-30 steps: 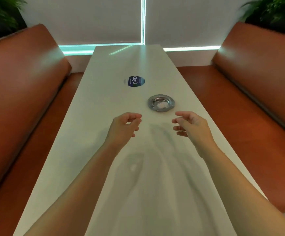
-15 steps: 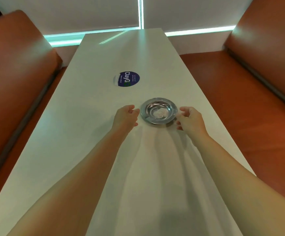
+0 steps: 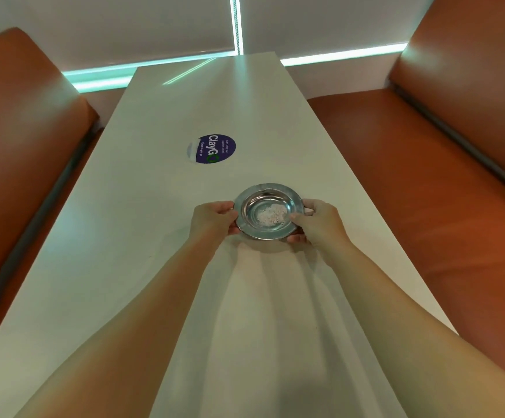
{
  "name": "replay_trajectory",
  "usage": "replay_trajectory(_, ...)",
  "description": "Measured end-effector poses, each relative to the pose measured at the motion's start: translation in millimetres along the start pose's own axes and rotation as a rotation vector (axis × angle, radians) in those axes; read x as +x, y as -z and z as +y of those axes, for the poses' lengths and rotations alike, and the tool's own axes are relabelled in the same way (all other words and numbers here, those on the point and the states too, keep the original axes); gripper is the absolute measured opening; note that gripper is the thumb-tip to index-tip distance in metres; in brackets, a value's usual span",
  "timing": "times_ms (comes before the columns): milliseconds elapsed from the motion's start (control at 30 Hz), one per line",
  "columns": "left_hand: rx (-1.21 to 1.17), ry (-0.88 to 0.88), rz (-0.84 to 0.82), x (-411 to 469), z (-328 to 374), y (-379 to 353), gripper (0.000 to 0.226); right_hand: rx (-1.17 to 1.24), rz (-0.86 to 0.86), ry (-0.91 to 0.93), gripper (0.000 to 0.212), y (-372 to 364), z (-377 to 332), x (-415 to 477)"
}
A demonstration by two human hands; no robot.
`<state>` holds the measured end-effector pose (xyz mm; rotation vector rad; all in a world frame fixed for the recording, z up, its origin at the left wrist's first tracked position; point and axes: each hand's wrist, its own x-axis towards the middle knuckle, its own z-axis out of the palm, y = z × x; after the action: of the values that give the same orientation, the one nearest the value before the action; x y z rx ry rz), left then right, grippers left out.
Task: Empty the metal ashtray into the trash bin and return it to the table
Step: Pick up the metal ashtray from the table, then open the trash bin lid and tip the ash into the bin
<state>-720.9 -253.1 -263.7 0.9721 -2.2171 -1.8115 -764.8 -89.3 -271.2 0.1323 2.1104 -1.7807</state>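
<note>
A round metal ashtray with a small heap of pale ash in its bowl sits near the middle of the long white table. My left hand grips its left rim, thumb on top. My right hand grips the right rim, fingers curled under the edge. I cannot tell whether the ashtray is lifted off the table or still resting on it. No trash bin is in view.
A round purple "ClayGo" sticker lies flat on the table beyond the ashtray. Orange padded benches flank the table on the left and right. A white wall with a lit strip closes the far end.
Both hands reached forward from the near table and closed on the ashtray's two sides. The camera moved closer and tilted down.
</note>
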Motion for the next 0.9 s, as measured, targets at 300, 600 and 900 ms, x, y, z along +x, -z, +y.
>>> replay_trajectory(300,-0.11,-0.15,-0.131,-113,9,42,0.032,0.157,0.016,0.063,0.039,24,-9,-120)
replay_trajectory(600,-0.188,-0.187,-0.363,-286,-9,65,0.025,0.353,0.051,0.071,0.03,78,33,-312)
replay_trajectory(900,-0.139,-0.161,-0.497,-364,-20,21,0.026,0.445,0.125,0.103,0.017,140,68,-397)
